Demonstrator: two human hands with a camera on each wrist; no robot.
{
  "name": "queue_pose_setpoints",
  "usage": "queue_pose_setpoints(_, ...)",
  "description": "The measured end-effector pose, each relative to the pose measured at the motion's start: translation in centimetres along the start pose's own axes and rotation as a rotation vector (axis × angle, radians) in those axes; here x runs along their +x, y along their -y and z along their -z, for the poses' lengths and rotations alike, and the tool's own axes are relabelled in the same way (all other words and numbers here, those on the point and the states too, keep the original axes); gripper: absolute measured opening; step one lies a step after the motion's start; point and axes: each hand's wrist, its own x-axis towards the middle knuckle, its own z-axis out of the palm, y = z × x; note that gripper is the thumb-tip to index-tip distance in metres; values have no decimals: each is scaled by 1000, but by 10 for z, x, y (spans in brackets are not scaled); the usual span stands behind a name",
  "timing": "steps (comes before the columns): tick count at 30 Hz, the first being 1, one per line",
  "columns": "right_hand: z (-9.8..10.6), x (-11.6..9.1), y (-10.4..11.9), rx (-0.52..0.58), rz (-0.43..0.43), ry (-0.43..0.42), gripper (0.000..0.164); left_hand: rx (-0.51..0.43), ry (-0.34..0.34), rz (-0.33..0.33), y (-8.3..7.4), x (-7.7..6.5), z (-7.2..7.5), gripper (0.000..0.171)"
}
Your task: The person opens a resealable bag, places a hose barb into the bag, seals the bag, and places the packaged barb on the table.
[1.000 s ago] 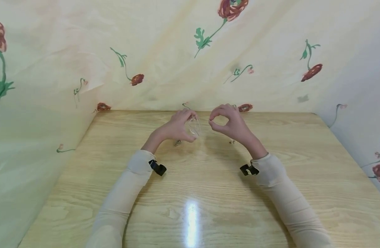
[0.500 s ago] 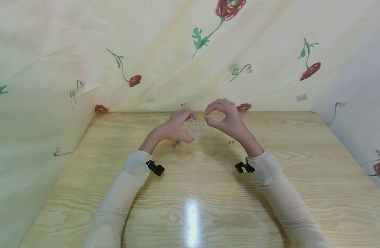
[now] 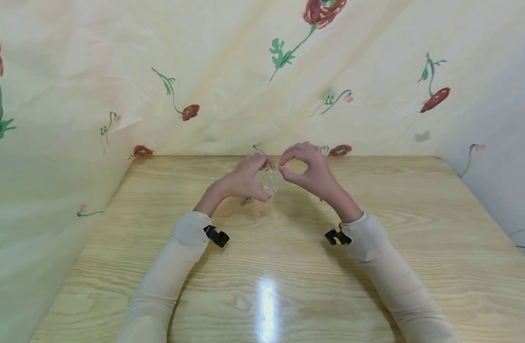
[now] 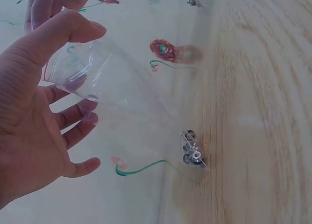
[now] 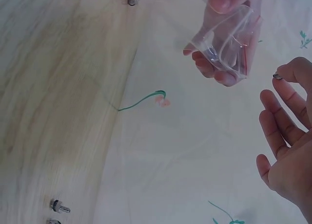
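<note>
My left hand (image 3: 244, 178) holds a clear zip bag (image 3: 269, 178) between thumb and fingers, its mouth spread toward the right. Several small metal fittings (image 4: 193, 153) are gathered in the bag's bottom corner, which hangs over the table in the left wrist view. Just right of the bag's mouth is my right hand (image 3: 316, 176), thumb and index finger pinching a tiny metal fitting (image 5: 277, 76). The fingers mostly cover that piece. A red line (image 5: 245, 61) runs along the bag's mouth in the right wrist view.
Loose metal fittings (image 5: 59, 206) lie on the wooden table (image 3: 262, 247), near the right hand. A flowered cloth (image 3: 228, 71) stands behind the table and along its sides. Each wrist carries a black camera mount, the left one (image 3: 217, 236) beside its sleeve cuff.
My right hand has moved left, bringing its pinched fitting close to the bag's mouth. The left hand keeps holding the bag in nearly the same place.
</note>
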Motion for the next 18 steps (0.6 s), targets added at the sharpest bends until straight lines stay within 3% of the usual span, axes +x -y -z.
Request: queue_pose_setpoints(18, -8, -3, 5, -6, 58, 5, 7, -16, 0, 8, -5, -3, 0, 69)
